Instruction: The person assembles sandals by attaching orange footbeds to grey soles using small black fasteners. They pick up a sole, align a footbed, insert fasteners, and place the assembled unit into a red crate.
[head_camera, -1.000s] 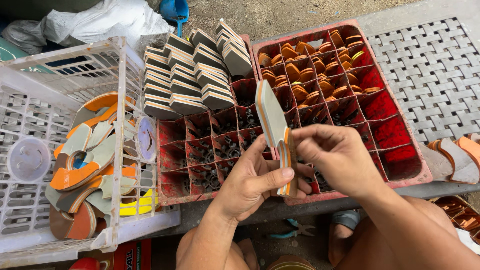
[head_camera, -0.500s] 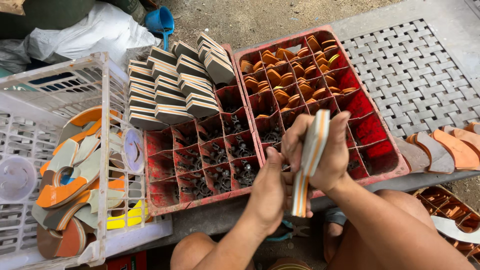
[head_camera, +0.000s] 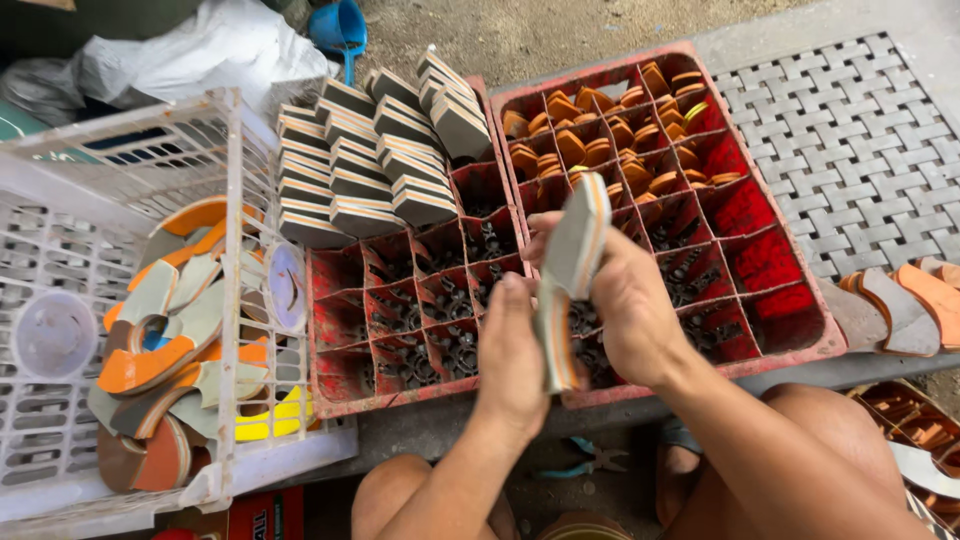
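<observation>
Both my hands grip a long curved grey sole piece with an orange edge layer (head_camera: 572, 262), held upright over the red crates. My left hand (head_camera: 508, 352) pinches its lower part; my right hand (head_camera: 627, 310) wraps the upper part from the right. Below them is the left red crate (head_camera: 340, 402), with stacked grey-and-orange blocks (head_camera: 372, 150) in its far cells. The right red crate (head_camera: 812, 342) has small orange heel-shaped pieces (head_camera: 600, 135) in its far cells.
A white plastic basket (head_camera: 235, 200) at left holds orange, grey and yellow cut scraps (head_camera: 165, 360). More orange sole pieces (head_camera: 915, 300) lie at right by a woven grey mat (head_camera: 850, 140). Blue pliers (head_camera: 590, 460) lie on the ground between my knees.
The sole piece has been turned and raised slightly; my left hand shifted to pinch its lower end while my right hand keeps the upper part. The view moved closer.
</observation>
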